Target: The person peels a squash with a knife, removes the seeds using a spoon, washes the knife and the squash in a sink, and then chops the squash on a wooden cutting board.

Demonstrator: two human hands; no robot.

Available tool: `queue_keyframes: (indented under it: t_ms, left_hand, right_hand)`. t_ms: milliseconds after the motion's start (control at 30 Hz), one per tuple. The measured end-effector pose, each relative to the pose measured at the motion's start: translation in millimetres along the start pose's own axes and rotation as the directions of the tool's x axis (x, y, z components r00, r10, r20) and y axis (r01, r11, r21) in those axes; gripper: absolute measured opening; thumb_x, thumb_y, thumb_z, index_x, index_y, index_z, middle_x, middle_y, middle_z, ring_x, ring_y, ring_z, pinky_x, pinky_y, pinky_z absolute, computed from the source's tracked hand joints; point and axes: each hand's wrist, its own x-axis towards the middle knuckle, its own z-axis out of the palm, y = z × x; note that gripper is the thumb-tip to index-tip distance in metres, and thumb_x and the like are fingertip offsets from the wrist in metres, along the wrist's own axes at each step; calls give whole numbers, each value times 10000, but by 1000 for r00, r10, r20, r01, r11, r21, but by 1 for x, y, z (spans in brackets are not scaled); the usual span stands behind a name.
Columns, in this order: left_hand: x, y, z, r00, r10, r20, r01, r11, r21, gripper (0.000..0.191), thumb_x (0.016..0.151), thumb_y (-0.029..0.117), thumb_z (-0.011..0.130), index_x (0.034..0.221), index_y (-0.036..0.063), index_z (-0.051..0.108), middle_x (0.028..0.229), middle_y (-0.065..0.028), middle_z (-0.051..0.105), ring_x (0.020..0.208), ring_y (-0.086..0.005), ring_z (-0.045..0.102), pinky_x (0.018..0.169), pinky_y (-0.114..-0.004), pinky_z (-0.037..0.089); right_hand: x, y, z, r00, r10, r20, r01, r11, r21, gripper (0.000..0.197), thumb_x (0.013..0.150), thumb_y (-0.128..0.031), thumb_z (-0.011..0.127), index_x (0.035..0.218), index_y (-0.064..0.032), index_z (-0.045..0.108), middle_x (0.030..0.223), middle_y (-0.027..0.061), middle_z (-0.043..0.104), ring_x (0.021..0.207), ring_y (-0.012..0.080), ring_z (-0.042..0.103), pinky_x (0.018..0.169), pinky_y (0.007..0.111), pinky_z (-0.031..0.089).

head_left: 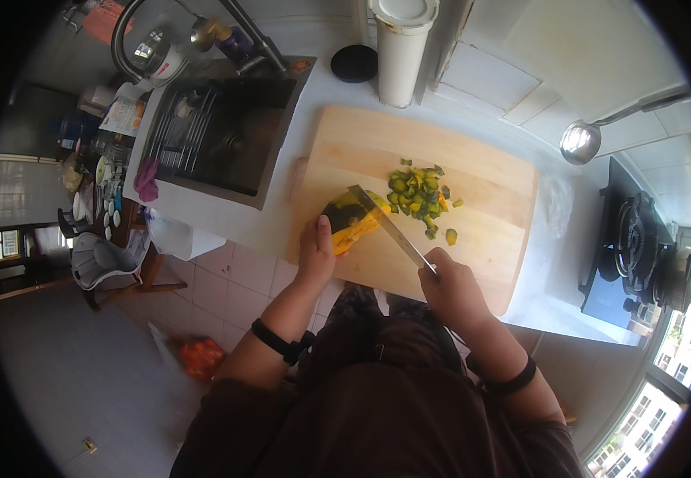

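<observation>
On the wooden cutting board [483, 269] lies a piece of pumpkin [345, 216] with dark green rind and orange flesh. My left hand [319, 248] grips its near left side, the thumb up on the rind. A kitchen knife [402, 239] is held by the handle in my right hand [454, 290]. Its blade slants up and left across the pumpkin's right side, the tip end over the rind; how deep the edge sits cannot be told. Just right of the blade is a pile of green and yellow rind pieces [417, 191], with a few scattered singly.
A sink [250, 143] with a faucet [256, 36] is at the upper left, a purple cloth [146, 179] on its edge. Behind the board stand a white cylindrical container [402, 60] and a black round lid [354, 63]. A gas stove [632, 251] lies right; a ladle [581, 141] hangs above.
</observation>
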Motion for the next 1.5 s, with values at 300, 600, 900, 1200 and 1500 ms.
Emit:
queue_keyframes:
  t_ms: [300,600,900,1200,1500]
  left_hand:
    - [-2,-10,8,997,-57,-43,44,965,-260,540,1014,452,467,1209,-46,392,1089,-168,541,861,-227,644,607,-335,583]
    - [-2,-31,-5,984,176,-24,-175,984,42,525,985,322,533,1282,-90,398,1200,-267,513,1083,-337,562,885,-413,493]
    - [-22,-13,-22,929,355,107,-370,893,256,534,917,261,674,1225,-100,427,1109,-233,507,1023,-326,566,786,-377,531]
    - [-21,-15,-26,914,389,118,-405,894,194,584,892,303,727,1159,-112,415,1085,-217,501,883,-263,612,660,-323,569]
    - [-24,-10,-28,934,335,126,-344,937,57,550,890,295,738,1104,-104,426,1054,-198,514,864,-226,620,639,-312,561]
  right_hand:
    - [6,-30,17,1000,-8,30,11,992,-122,183,925,-132,583,1071,-42,520,747,245,646,754,455,625,687,520,487]
    - [-2,-46,26,998,48,51,-37,979,-201,181,927,-134,581,1065,-41,512,769,258,651,777,464,629,699,531,487]
    - [-6,-57,36,998,66,23,-58,966,-253,194,931,-152,577,1075,-48,497,794,260,658,802,461,636,724,539,492]
    - [-7,-68,45,998,29,-52,-44,950,-311,182,923,-137,590,1055,-47,503,801,260,657,792,458,637,707,530,494]
    - [-1,-110,44,996,57,-66,-69,977,-203,182,919,-107,589,1073,-45,516,737,259,631,758,455,628,664,522,482]
